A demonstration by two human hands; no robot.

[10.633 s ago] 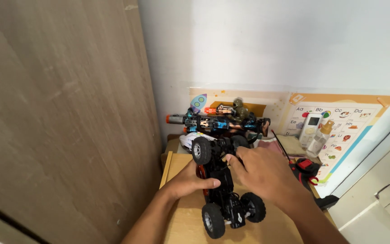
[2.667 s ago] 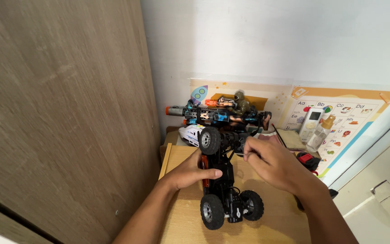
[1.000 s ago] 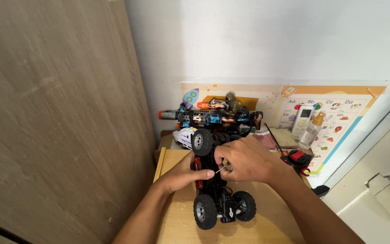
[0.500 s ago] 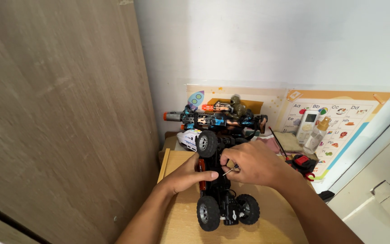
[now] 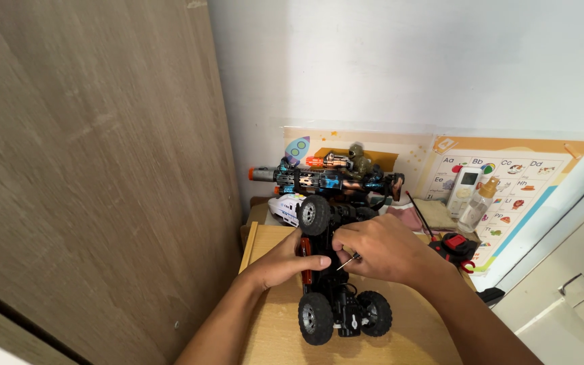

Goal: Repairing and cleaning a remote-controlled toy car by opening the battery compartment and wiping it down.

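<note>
While the table carried the upturned toy car at its middle, your left hand gripped the car's left side and your right hand, above the car, pinched a thin screwdriver against it. Behind the car lay a toy gun.

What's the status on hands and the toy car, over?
Left hand gripping toy car side. Right hand holding small screwdriver at its chassis. Toy gun behind, clear.
</note>
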